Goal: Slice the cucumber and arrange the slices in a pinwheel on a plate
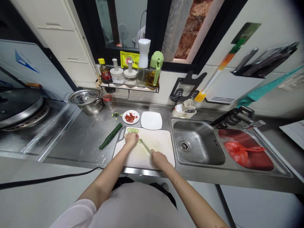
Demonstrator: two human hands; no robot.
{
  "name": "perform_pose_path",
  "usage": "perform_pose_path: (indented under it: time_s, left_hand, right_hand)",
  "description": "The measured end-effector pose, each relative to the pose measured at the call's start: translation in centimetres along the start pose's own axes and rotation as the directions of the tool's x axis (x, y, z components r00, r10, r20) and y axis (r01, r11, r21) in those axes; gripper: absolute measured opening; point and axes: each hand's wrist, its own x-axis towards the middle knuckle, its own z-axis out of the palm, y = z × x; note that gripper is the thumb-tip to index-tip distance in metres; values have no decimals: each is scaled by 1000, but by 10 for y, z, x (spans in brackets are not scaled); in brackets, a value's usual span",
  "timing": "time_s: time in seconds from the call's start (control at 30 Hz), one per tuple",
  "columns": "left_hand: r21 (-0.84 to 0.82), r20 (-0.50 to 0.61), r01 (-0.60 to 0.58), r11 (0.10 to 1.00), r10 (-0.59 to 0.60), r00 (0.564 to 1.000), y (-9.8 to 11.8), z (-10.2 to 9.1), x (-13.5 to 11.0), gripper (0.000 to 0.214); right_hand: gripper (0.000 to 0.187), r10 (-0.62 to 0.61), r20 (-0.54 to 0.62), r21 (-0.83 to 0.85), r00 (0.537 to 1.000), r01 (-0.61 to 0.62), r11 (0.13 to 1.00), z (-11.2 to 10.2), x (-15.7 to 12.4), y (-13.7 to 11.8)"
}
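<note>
On the white cutting board (155, 161), my right hand (159, 158) is wrapped round the handle of a knife (146, 148). The blade points away and to the left, its tip at a single cucumber slice (140, 141). Close by this slice, my left hand (131, 139) rests low over the board with its fingers curled together. Whatever is under those fingers is hidden. A row of cucumber slices (133, 130) lies just beyond my left hand. Left of the board, a whole dark green cucumber (110, 136) lies slantwise on the steel counter.
Behind the board stand a small plate of chopped red pieces (130, 117) and a white square plate (151, 120). Cucumber trimmings (115, 115) lie beside them. A steel pot (89, 103) is back left. To the right is the sink (199, 148), with a red bag (239, 153) in its second basin.
</note>
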Motion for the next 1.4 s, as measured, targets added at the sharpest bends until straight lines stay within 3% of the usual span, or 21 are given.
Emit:
perform_pose_path:
  time_s: [0.33,0.77,1.4]
  left_hand:
    - [3,-15,-9,1000,9,1000,3,-2,-5,16]
    - [-4,2,0,1000,0,1000,2,-2,-3,13]
    - [10,9,-10,1000,10,1000,3,-3,-4,19]
  right_hand:
    - [33,4,-25,16,1000,-4,1000,10,-1,5]
    - [33,2,-21,35,1000,-2,999,6,6,1]
    - [31,16,11,14,1000,-16,1000,13,-19,12]
